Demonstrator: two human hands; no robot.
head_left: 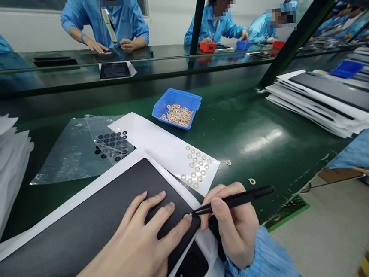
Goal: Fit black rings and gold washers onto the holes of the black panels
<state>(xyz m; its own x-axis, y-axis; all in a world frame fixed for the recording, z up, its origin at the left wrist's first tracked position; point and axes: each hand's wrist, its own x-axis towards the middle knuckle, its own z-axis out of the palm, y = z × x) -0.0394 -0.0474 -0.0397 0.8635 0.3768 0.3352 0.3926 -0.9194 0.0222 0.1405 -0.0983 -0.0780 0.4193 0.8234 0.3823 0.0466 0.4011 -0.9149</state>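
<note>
Head view, looking down a green workbench: the left hand (125,243) lies open, fingers spread and pointing up and to the right, pressing flat on a matte black panel (88,216), whose long axis slants from lower left toward upper right. The panel rests on a glossy white backing sheet (63,201) near the person, under both hands. The right hand (234,224) is closed in a pen grip around a slim black tool (238,199), whose long axis runs almost level, with the thick end pointing right and the tapered tip pointing left. That tip reaches the panel's edge just beside the left index fingertip (187,218). Beyond the hands, a white sheet (162,147) carries neat rows of small tan rings (196,165), and two loose rings (228,162) lie on the smooth green belt (241,120). A blue plastic bin (177,107) holds a heap of matching rings, tilted slightly on the belt. To the left, a crinkled clear plastic bag (66,155) lies under a clear film dotted with black rings (114,145). Stacked panels on white sheets (326,100) sit to the right.
</note>
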